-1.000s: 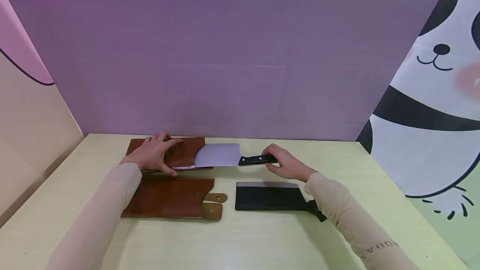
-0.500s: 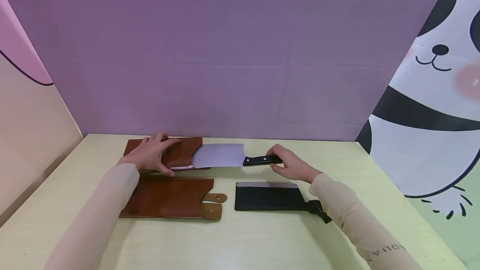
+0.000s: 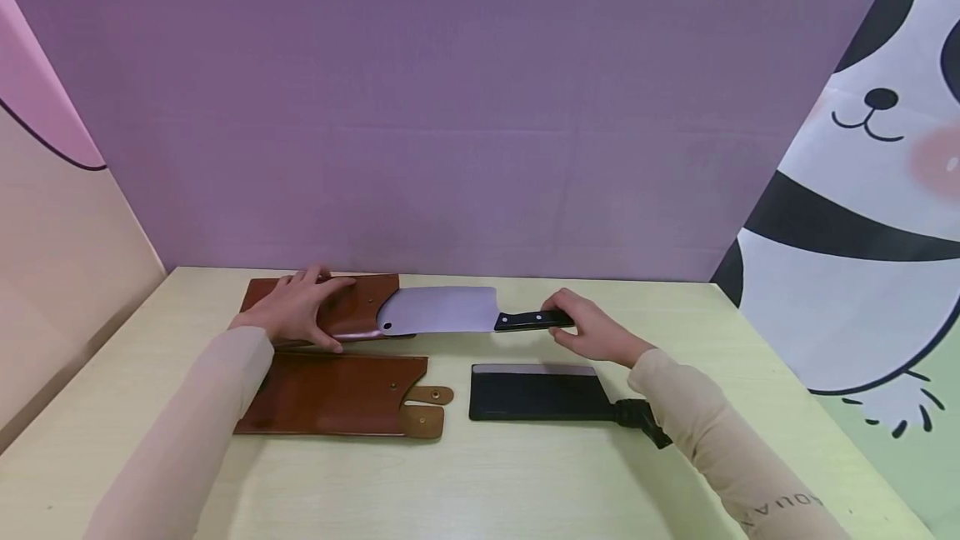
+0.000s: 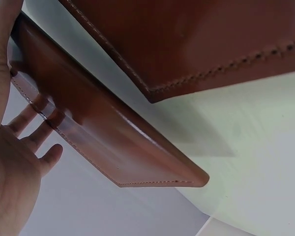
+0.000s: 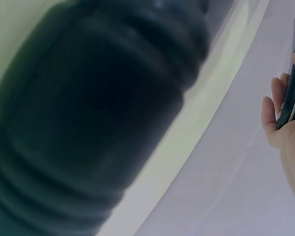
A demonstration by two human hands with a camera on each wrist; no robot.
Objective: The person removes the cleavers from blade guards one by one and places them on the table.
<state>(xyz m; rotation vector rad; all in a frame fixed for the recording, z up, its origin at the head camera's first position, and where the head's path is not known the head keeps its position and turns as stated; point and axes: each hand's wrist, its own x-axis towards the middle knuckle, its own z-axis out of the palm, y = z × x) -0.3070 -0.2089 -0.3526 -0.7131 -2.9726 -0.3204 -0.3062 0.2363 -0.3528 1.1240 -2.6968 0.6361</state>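
My left hand spans the far brown leather knife sheath, thumb at its near edge and fingers over its far edge. In the left wrist view the fingertips lie along the stitched side of this sheath. My right hand grips the black riveted handle of a cleaver. Its broad bright blade lies mostly outside the sheath mouth. A hole shows in the blade right at that mouth. The right wrist view catches the right hand curled round the handle at its right edge.
A second brown sheath with two snap straps lies in front of the first. To its right is a dark-bladed cleaver, its black handle under my right forearm. A purple backdrop rises behind the table.
My right hand has moved right, drawing the cleaver blade farther out of the sheath, and the hole has come into view. My left hand and the far sheath have shifted slightly left.
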